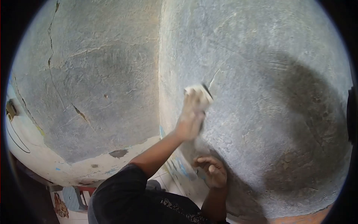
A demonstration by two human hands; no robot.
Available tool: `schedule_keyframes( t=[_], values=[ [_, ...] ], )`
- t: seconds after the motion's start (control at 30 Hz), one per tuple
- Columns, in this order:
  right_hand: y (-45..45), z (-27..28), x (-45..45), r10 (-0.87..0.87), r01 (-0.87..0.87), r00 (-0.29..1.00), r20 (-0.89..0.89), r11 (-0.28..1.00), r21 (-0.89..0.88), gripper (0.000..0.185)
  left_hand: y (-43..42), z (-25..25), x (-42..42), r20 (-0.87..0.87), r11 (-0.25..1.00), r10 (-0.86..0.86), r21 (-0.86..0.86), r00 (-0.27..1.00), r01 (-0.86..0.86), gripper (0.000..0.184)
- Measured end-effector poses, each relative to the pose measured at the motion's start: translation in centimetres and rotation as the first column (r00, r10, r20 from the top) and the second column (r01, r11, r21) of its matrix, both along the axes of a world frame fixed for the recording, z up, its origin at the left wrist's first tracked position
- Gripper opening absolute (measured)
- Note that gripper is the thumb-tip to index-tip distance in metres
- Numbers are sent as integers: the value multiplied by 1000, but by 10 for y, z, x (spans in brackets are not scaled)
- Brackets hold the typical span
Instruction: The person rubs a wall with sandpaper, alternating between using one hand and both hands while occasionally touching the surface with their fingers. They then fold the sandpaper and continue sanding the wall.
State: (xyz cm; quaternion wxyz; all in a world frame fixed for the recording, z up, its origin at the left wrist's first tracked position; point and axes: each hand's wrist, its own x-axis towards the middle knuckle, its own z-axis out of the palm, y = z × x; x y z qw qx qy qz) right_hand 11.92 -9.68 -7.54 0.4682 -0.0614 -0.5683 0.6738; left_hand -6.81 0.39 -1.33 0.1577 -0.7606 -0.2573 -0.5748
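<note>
My left hand (192,115) is pressed to the grey wall (238,86) on the right, a little past the corner, and is blurred by motion. Under its fingers is a piece of sandpaper (205,92), pale on the back and dark along its edge, lying flat against the wall. Lower down, my right hand (214,173) hangs in front of the wall's base, empty, with its fingers loosely bent and apart.
A second grey wall (112,86) with long cracks meets the first at a corner. At the lower left stand a grey plastic stool (72,198) and a patterned cloth (60,205) on the tiled floor (169,183). A thin cable (18,138) hangs at far left.
</note>
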Motion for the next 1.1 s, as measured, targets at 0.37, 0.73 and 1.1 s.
schedule_keyframes(
  t=[0.37, 0.73, 1.1],
  values=[
    [41, 24, -51, -66, 76, 994, -82, 989, 126, 58, 40, -12, -52, -188, 989, -145, -32, 971, 141, 32],
    [85, 33, -102, -142, 181, 979, -145, 936, 302, 71, 89, -51, -111, -185, 928, -370, -120, 910, 353, 33],
    [90, 32, -104, -245, 229, 970, 3, 914, 335, 77, 127, 15, -128, -336, 844, -474, 90, 814, 529, 32]
  ],
)
